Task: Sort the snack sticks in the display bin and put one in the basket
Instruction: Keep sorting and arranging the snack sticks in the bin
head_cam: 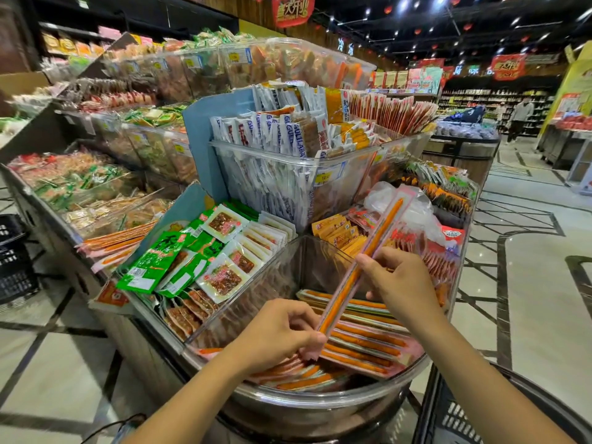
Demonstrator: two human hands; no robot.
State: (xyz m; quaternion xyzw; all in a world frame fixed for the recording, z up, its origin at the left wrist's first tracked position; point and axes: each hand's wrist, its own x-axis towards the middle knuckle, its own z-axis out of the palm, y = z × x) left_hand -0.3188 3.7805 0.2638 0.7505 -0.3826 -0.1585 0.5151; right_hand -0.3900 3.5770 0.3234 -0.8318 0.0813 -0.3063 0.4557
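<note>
The held snack stick, an orange stick in a clear pink-edged wrapper, runs diagonally from lower centre toward the upper right of the frame, raised above the display bin.

- The left hand grips the lower end, fingers curled round it; the wrapper tail sticks out below the fist.
- The right hand pinches the stick near mid-length between thumb and fingers.

The display bin is a clear, curved-front compartment at lower centre. The remaining snack sticks lie flat in it in overlapping layers. Both hands and forearms cover part of this pile.

The upper half of the held stick crosses in front of the orange packets and a crumpled clear plastic bag in the compartment behind. Red sachets stand just right of the right hand.

The green packets fill the compartment to the left. A clear tub of white-and-blue packets stands above centre.

The basket, black with a slotted wall, sits at the lower right corner beside the bin. A black crate shows at the left edge.
</note>
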